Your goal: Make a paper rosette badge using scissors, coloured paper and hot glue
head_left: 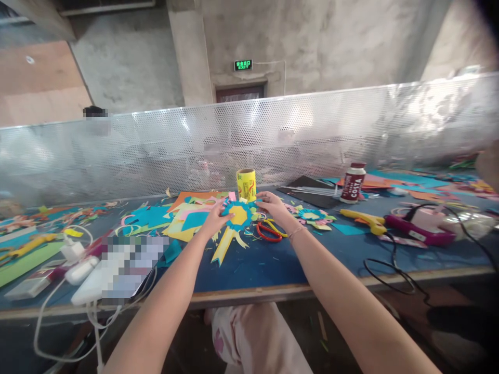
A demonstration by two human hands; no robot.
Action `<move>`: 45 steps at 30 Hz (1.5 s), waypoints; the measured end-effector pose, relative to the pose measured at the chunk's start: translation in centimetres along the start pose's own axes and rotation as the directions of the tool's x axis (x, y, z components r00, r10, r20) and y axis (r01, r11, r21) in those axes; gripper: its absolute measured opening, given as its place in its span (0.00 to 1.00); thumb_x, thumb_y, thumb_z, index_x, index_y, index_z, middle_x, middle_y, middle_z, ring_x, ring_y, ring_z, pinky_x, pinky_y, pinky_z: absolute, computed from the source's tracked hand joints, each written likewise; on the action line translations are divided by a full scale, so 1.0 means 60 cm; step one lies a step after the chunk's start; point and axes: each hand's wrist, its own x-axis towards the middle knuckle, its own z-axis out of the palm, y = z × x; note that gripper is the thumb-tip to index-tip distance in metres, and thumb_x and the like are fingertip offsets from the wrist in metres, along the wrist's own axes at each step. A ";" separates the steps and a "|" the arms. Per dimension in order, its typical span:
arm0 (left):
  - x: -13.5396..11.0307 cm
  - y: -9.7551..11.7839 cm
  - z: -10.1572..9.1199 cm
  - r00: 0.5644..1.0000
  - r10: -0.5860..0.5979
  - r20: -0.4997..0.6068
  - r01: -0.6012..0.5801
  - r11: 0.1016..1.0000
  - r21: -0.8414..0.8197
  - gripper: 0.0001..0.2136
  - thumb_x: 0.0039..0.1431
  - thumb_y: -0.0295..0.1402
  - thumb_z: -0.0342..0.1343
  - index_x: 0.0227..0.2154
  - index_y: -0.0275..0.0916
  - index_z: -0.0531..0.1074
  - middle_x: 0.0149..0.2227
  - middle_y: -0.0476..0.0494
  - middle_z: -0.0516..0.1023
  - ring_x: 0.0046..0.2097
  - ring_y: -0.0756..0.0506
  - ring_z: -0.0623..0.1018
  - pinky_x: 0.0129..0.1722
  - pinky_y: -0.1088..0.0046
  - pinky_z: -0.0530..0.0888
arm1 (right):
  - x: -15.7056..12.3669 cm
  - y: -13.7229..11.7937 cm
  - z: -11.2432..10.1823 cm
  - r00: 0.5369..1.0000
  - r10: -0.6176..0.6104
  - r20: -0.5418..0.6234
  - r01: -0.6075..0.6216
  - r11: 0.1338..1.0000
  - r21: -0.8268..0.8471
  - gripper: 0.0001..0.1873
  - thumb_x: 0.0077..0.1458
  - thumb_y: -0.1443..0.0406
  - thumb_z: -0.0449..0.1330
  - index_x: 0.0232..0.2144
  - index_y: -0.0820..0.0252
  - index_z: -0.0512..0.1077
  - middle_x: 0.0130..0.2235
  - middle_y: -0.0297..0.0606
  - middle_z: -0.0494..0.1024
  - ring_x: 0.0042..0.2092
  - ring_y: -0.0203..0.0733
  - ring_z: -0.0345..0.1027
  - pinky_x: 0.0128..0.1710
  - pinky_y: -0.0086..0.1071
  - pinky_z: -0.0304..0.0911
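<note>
A blue and yellow paper rosette [238, 215] with yellow ribbon tails lies on the blue table top [265, 265]. My left hand [215, 217] pinches its left edge with the fingers closed. On the rosette's upper right edge sits my right hand [274, 206], fingers curled onto it. Both forearms reach out from the near edge. Red-handled scissors [268, 232] lie just below my right hand. A second finished rosette [312, 215] rests to the right.
A yellow tape roll [246, 184] stands behind the rosette. Coloured paper sheets [187, 215] lie at left, a Costa bottle [353, 183], a yellow glue gun [364, 219] and a pink device [419, 231] with black cable at right. White chargers [80, 270] sit at left. A perforated metal screen [249, 140] backs the table.
</note>
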 end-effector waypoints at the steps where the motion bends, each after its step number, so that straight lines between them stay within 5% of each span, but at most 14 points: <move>1: 0.000 0.001 -0.001 1.000 0.004 0.010 -0.005 1.000 0.015 0.25 0.42 0.32 0.65 0.47 0.38 0.70 0.46 0.39 0.76 0.53 0.37 0.71 0.51 0.59 0.69 | -0.001 -0.002 0.001 0.999 -0.001 0.036 0.001 1.000 0.006 0.18 0.38 0.63 0.65 0.34 0.59 0.67 0.26 0.29 0.71 0.23 0.30 0.63 0.23 0.26 0.58; 11: -0.004 0.006 0.006 0.991 0.015 0.130 -0.022 0.998 0.053 0.27 0.44 0.37 0.63 0.49 0.36 0.67 0.51 0.36 0.72 0.54 0.38 0.71 0.51 0.60 0.69 | -0.006 -0.008 0.002 0.991 0.045 0.126 -0.045 0.999 -0.005 0.16 0.37 0.69 0.65 0.33 0.61 0.70 0.26 0.31 0.74 0.24 0.29 0.65 0.22 0.23 0.57; 26: -0.011 0.025 0.013 0.998 -0.040 0.039 0.035 0.991 0.127 0.21 0.43 0.34 0.65 0.42 0.37 0.70 0.48 0.37 0.74 0.58 0.36 0.66 0.52 0.59 0.68 | -0.016 -0.017 0.008 0.950 0.170 0.261 -0.236 0.941 0.243 0.15 0.41 0.73 0.63 0.35 0.60 0.69 0.30 0.31 0.74 0.25 0.29 0.66 0.23 0.24 0.63; 34: -0.003 0.009 0.011 0.998 0.026 0.050 -0.031 0.995 0.094 0.21 0.42 0.35 0.64 0.41 0.37 0.70 0.43 0.40 0.76 0.51 0.38 0.72 0.49 0.61 0.70 | -0.017 -0.019 0.012 0.929 0.243 0.279 -0.330 0.883 0.333 0.08 0.52 0.61 0.56 0.34 0.58 0.69 0.29 0.35 0.75 0.25 0.34 0.67 0.26 0.29 0.65; 40: -0.001 0.001 0.010 0.998 0.004 0.062 -0.008 0.998 0.061 0.21 0.45 0.36 0.62 0.43 0.35 0.69 0.42 0.38 0.75 0.44 0.42 0.75 0.44 0.63 0.72 | -0.016 -0.011 0.014 0.942 0.199 0.271 -0.291 0.886 0.360 0.09 0.49 0.63 0.59 0.35 0.59 0.69 0.29 0.36 0.76 0.27 0.35 0.68 0.29 0.29 0.67; 45: -0.002 0.004 0.012 0.999 0.034 0.020 -0.035 0.995 0.096 0.23 0.43 0.35 0.63 0.45 0.35 0.68 0.45 0.39 0.75 0.48 0.41 0.73 0.46 0.65 0.70 | -0.015 -0.007 0.015 0.956 0.165 0.240 -0.247 0.896 0.368 0.13 0.43 0.70 0.63 0.34 0.59 0.69 0.31 0.34 0.76 0.28 0.32 0.70 0.28 0.26 0.67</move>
